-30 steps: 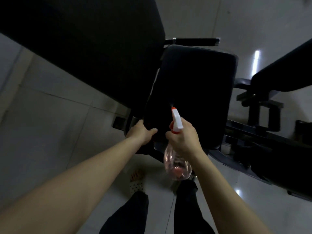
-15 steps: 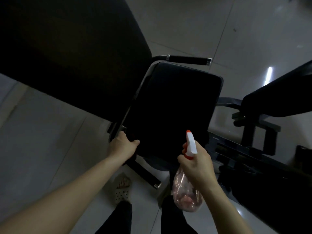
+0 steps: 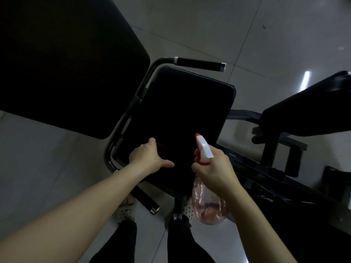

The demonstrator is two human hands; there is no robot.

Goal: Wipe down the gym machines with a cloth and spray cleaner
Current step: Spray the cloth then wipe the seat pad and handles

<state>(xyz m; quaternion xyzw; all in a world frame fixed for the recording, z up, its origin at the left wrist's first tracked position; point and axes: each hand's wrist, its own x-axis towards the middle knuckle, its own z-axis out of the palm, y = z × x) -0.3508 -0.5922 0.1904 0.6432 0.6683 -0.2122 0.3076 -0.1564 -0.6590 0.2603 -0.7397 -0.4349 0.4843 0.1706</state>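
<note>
A black seat pad (image 3: 186,111) of a gym machine fills the middle of the head view. My left hand (image 3: 148,158) lies flat on its near left part, thumb spread to the right. A faint reddish streak shows by the fingertips; a dark cloth under the hand cannot be made out. My right hand (image 3: 214,171) grips a clear spray bottle (image 3: 203,150) with a white and orange trigger head. Its nozzle points forward over the pad's near right edge.
A large black back pad (image 3: 66,63) hangs over the upper left. A black foam handle (image 3: 199,64) sticks out behind the seat. Another padded bench (image 3: 307,111) and a dark steel frame (image 3: 266,177) stand at the right. My feet (image 3: 125,211) are on pale floor tiles.
My left hand has moved from the pad's near left edge onto its surface. The spray bottle came back up to point at the pad. The view has tilted, and the seat now lies lower in it.
</note>
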